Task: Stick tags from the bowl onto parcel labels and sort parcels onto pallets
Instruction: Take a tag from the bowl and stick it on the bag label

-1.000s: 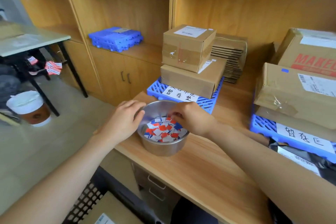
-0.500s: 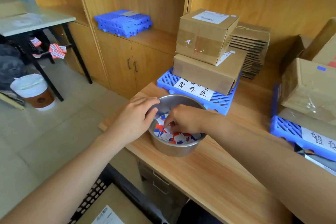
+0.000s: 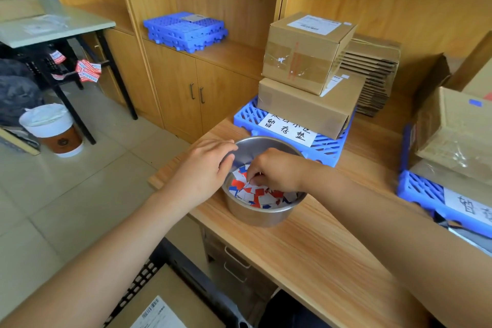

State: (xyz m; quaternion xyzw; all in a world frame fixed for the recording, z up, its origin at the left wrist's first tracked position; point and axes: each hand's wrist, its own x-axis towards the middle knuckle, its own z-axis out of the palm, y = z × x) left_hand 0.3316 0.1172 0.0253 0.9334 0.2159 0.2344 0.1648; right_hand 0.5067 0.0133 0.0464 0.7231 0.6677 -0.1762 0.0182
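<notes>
Head view: a person stood at a wooden worktop (image 3: 306, 255) with both hands at a metal bowl (image 3: 257, 214) near its 9 o'clock corner.
Bowl: it sat on the worktop just in front of a blue pallet (image 3: 326, 150), with red, blue and white tags (image 3: 259, 194) heaped inside.
Left hand (image 3: 205, 170): it lay loosely spread against the bowl's 9 o'clock rim, fingers curled over the edge, gripping nothing else.
Right hand (image 3: 277, 172): it dipped into the bowl from 3 o'clock, thumb and forefinger pinched narrow over a tag at the top of the heap.
Step in hand: most likely picking a single tag out of the pile.
Doing it well: steadying the rim with the left hand would help; pinching one tag by its edge and lifting straight up should keep neighbours from coming along.
Parcels: two boxes (image 3: 306, 82) were stacked on the pallet at 12 o'clock of the bowl; more boxes (image 3: 452, 130) sat on a second pallet (image 3: 423, 192) at 3 o'clock.
Next parcel: probably the labelled box (image 3: 159, 311) in the black crate (image 3: 138, 282) at 7 o'clock.
Hard to make out: whether the pinch had closed on one tag or several; the fingertips hid the contact.
Cut off: the second pallet, its sign and its boxes ran out of view at 3 o'clock.
Blurred: print on the parcel labels was unreadable.
</notes>
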